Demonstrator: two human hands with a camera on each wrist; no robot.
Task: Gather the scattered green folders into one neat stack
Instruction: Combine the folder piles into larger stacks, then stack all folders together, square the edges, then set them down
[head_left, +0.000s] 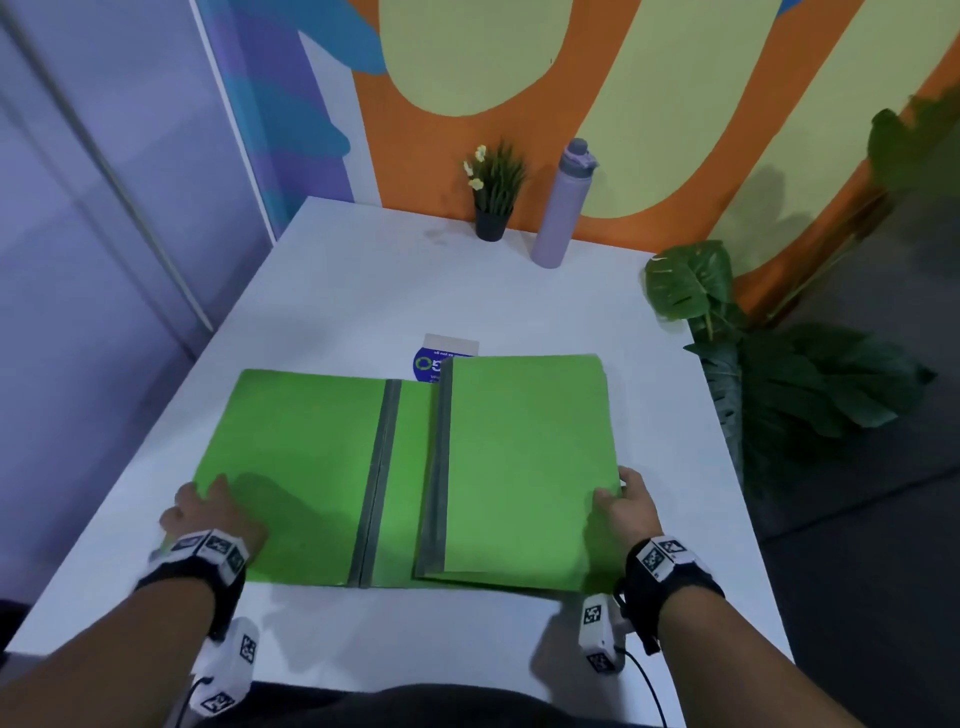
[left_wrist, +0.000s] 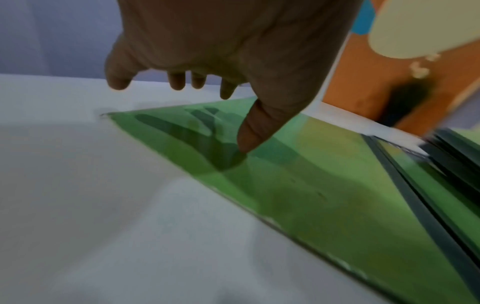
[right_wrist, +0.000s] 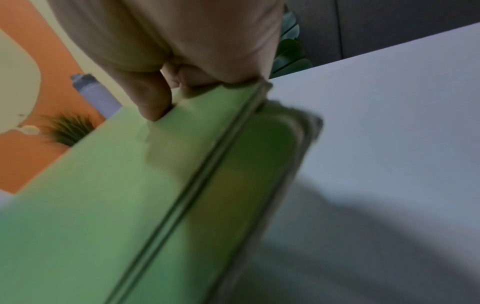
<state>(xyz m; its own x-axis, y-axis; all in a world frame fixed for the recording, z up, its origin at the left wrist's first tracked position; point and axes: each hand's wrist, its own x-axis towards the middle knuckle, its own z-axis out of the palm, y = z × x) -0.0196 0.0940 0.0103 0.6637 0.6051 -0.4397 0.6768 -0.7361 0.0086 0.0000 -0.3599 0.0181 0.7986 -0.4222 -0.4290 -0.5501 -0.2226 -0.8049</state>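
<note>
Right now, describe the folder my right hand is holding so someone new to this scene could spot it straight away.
On the white table, green folders lie side by side in front of the person. The right folder sits on top, overlapping its neighbour, its right edge pinched by the right hand. Unlike the left folder, it partly covers a blue-and-white card.

Card (head_left: 451, 347) beyond the fingers (head_left: 635, 480): near half hidden under the green folders (head_left: 524, 457), print too small to read. Right fingers' tips hidden beneath the folder edge. Folder count in the right pile: cannot tell, edges blurred. Left hand (left_wrist: 233, 51): wrist cut off at the top edge.
</note>
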